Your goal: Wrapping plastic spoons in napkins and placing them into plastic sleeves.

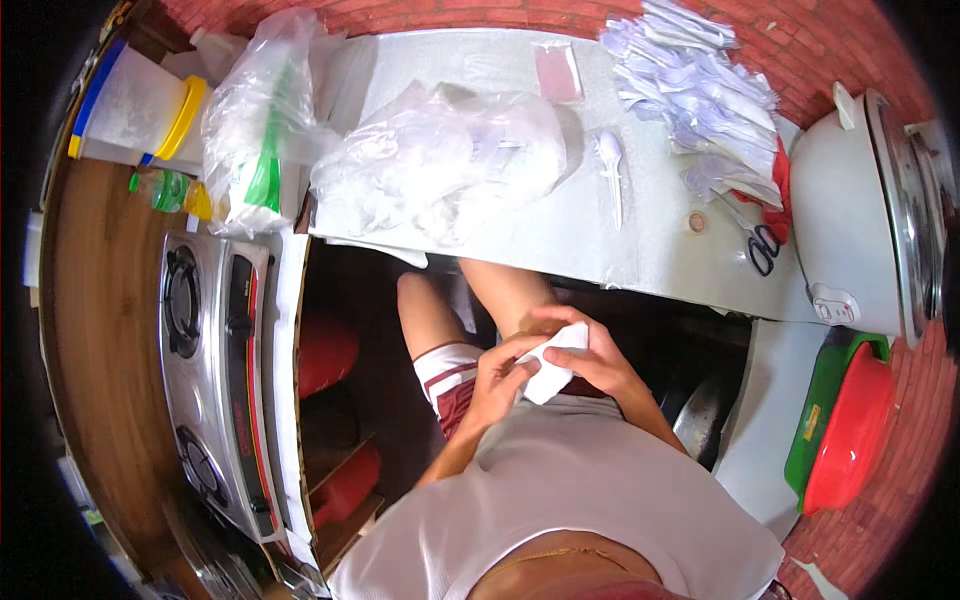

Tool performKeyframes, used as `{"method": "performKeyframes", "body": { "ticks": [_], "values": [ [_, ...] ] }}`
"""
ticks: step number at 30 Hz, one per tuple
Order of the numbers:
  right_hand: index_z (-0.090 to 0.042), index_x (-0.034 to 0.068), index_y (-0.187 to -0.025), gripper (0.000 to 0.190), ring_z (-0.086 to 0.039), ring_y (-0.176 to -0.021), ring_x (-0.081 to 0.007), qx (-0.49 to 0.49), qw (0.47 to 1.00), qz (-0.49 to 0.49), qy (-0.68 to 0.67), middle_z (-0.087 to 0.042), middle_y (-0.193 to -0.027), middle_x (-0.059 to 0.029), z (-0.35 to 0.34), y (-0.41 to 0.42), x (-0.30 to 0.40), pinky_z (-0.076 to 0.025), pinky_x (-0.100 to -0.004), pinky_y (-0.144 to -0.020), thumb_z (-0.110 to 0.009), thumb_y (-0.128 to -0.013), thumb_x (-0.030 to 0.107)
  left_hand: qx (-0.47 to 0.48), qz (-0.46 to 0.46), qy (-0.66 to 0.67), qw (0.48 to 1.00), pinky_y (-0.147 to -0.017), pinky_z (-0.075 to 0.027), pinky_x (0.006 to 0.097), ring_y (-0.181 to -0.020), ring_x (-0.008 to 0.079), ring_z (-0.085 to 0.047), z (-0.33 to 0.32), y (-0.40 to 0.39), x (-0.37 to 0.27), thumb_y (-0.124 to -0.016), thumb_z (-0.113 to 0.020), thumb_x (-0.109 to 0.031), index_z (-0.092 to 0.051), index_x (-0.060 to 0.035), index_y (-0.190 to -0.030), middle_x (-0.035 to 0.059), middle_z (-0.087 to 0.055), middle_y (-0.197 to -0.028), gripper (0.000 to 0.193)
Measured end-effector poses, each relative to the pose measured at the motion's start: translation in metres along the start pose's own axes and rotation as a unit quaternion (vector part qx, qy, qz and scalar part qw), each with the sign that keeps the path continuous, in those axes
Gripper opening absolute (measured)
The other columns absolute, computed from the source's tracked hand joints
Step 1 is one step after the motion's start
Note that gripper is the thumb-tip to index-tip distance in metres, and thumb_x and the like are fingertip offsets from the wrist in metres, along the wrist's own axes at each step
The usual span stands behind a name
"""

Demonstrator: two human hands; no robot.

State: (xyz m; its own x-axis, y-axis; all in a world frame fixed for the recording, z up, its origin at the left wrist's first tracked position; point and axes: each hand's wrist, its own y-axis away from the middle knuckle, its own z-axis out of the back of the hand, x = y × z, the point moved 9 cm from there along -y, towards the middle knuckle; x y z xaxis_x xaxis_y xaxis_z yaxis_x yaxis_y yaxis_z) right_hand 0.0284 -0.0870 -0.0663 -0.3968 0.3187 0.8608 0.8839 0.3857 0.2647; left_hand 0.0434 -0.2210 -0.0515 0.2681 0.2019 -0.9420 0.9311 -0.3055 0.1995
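Close to my lap, a folded piece of white tissue (556,366) is pinched between both hands. My left hand (501,381) grips its left edge, thumb on top. From the other side my right hand (600,355) holds it, with the thumb pressed on its face. On the table ahead lies a white plastic spoon (611,169) in a clear wrapper. A large clear plastic bag (442,161) with whitish contents, hard to make out, rests to its left. Farther right is a heap of wrapped white plastic utensils (690,90).
Scissors with dark handles (763,250) and a small tape roll (697,222) lie on the table's right. A pink packet (558,72) is at the back. A rice cooker (844,210) and a red basin (851,427) stand right; a two-burner gas stove (206,360) stands left.
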Motion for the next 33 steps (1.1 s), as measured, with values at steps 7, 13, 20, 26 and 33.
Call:
{"method": "performKeyframes", "body": {
  "ticks": [7,13,20,26,33],
  "values": [
    [-0.068,-0.004,-0.11,0.022,-0.065,-0.087,-0.0086,-0.106,0.994,-0.003,-0.013,-0.07,-0.096,-0.0054,0.016,0.005,0.011,-0.051,-0.0243,-0.075,-0.075,-0.095,0.009,-0.028,0.004,-0.028,0.999,-0.09,-0.047,0.0266,-0.103,0.0126,-0.061,0.019,-0.001,-0.007,-0.097,-0.062,0.0,-0.063,0.0023,-0.129,0.0046,-0.066,-0.11,0.033],
    [-0.072,-0.002,-0.107,0.019,-0.064,-0.086,-0.0055,-0.018,0.99,0.029,0.134,-0.071,-0.095,-0.0026,-0.006,-0.018,0.044,-0.052,-0.0238,-0.07,-0.076,-0.095,0.013,0.055,0.066,-0.003,0.996,-0.087,-0.05,0.0267,-0.1,0.0098,-0.062,0.015,-0.025,-0.024,-0.099,-0.071,-0.015,-0.064,0.0,-0.125,0.0021,-0.069,-0.108,0.03],
    [-0.054,-0.002,-0.138,0.049,-0.067,-0.097,-0.0118,-0.066,0.992,0.094,0.056,-0.072,-0.106,-0.0093,-0.02,-0.036,0.077,-0.055,-0.0258,-0.081,-0.075,-0.096,0.01,-0.093,-0.086,0.013,0.992,-0.076,-0.047,0.0212,-0.086,0.0038,-0.06,0.031,-0.059,-0.071,-0.103,-0.068,-0.014,-0.068,0.0003,-0.109,-0.0013,-0.07,-0.095,0.015],
    [-0.066,-0.008,-0.116,0.021,-0.07,-0.089,-0.0121,-0.041,0.996,0.077,0.018,-0.073,-0.106,-0.0106,-0.033,-0.034,0.061,-0.063,-0.0305,-0.076,-0.068,-0.099,0.005,-0.22,-0.121,0.033,0.967,-0.081,-0.051,0.0249,-0.094,0.0063,-0.063,0.053,-0.049,-0.075,-0.103,-0.067,-0.015,-0.067,0.0014,-0.114,0.0039,-0.073,-0.103,0.02],
    [-0.069,-0.006,-0.111,0.019,-0.062,-0.075,-0.0047,-0.016,0.983,0.041,0.181,-0.072,-0.096,-0.0038,-0.011,-0.032,0.056,-0.05,-0.0214,-0.062,-0.069,-0.096,0.005,0.018,0.016,0.081,0.996,-0.071,-0.059,0.0308,-0.089,0.0174,-0.072,0.048,-0.048,-0.058,-0.099,-0.067,-0.012,-0.068,0.0051,-0.119,0.0107,-0.074,-0.099,0.027]
  ]
}}
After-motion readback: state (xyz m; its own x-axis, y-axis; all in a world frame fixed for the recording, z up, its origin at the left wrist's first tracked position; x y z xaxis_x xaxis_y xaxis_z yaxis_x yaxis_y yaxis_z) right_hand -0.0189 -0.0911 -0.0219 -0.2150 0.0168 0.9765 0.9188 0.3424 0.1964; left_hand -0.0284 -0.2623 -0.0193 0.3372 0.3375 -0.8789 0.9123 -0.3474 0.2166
